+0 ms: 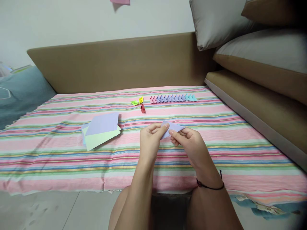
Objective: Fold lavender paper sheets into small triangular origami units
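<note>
Both hands hold one folded piece of lavender paper [174, 127] above the striped cloth. My left hand [151, 135] pinches its left side, thumb on top. My right hand [186, 138] grips the lower right part between thumb and curled fingers; a pointed corner sticks out above it. Beyond the hands lies a row of folded paper pieces [169, 98], pink at the left, lavender in the middle, light blue at the right. Left of that row are a yellow-green folded piece [137, 101] and a dark red one [143, 108].
A loose stack of paper sheets [102, 127], lavender and pale green on top, lies to the left on the striped cloth [59, 127]. A brown sofa back [120, 64] stands behind. Grey and brown cushions [261, 51] are piled at the right, a blue-grey cushion [21, 94] at the left.
</note>
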Available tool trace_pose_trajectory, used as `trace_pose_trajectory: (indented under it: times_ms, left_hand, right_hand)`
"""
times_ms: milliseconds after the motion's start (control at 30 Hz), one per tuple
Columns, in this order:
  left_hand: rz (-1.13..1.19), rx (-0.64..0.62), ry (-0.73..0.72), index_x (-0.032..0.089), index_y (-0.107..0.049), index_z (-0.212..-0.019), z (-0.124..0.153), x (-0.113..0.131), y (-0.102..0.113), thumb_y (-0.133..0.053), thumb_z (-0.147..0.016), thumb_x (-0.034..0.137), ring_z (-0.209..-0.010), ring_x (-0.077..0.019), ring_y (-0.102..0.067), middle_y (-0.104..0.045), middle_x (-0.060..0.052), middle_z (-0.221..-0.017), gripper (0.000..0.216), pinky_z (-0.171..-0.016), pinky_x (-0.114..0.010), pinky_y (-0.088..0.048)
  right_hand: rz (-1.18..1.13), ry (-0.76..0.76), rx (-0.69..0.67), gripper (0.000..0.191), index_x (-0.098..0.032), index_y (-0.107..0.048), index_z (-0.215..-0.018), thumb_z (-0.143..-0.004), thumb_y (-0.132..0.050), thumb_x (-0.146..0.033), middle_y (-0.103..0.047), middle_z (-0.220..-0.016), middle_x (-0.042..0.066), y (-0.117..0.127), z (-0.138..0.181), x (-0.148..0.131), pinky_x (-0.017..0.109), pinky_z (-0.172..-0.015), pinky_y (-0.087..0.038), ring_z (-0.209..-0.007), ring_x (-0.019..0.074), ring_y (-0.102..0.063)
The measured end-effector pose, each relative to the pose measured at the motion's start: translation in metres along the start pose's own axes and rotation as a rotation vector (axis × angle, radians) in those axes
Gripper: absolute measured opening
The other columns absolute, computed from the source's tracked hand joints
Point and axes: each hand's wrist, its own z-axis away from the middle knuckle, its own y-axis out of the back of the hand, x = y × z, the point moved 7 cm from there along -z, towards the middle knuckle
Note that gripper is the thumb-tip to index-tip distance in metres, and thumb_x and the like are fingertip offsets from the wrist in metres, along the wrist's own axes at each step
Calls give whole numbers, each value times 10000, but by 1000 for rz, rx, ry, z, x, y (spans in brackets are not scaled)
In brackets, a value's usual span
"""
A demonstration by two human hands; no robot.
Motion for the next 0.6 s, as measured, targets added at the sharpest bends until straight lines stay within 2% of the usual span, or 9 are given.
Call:
trace_pose_trajectory:
  times_ms: [133, 267, 433, 600]
  left_hand:
    - [10, -12, 0, 137, -716, -705, 1, 1, -1, -746, -675, 311, -525, -98, -547, -643, 11, -569, 178, -589, -238, -444]
    - [5, -11, -13, 139, -716, -689, 1, 3, 0, -744, -677, 313, -542, -105, -557, -648, 8, -570, 177, -595, -241, -441]
    - [-3, -25, -6, 142, -722, -698, 0, 3, 1, -747, -677, 314, -549, -91, -550, -653, 11, -578, 175, -582, -217, -429]
    - [7, -14, -7, 152, -725, -697, -1, 3, 3, -763, -661, 319, -566, -81, -548, -665, 13, -597, 175, -579, -198, -423]
  right_hand:
    - [-26, -5, 25, 267, -153, -626, -618, -655, -760, -380, -595, -570, 7, 1, 0, -2, 237, -514, -435, -534, 109, -517]
    - [-34, -30, 2, 325, -150, -636, -591, -703, -715, -445, -591, -573, 16, 0, 1, -2, 233, -493, -412, -511, 98, -489]
    - [-24, 9, 25, 401, -159, -560, -507, -754, -675, -454, -485, -472, -20, 3, 0, -2, 226, -457, -342, -459, 80, -428]
    - [-36, -14, 45, 352, -165, -548, -579, -732, -704, -440, -494, -499, -36, 6, 0, 0, 212, -437, -309, -452, 68, -407]
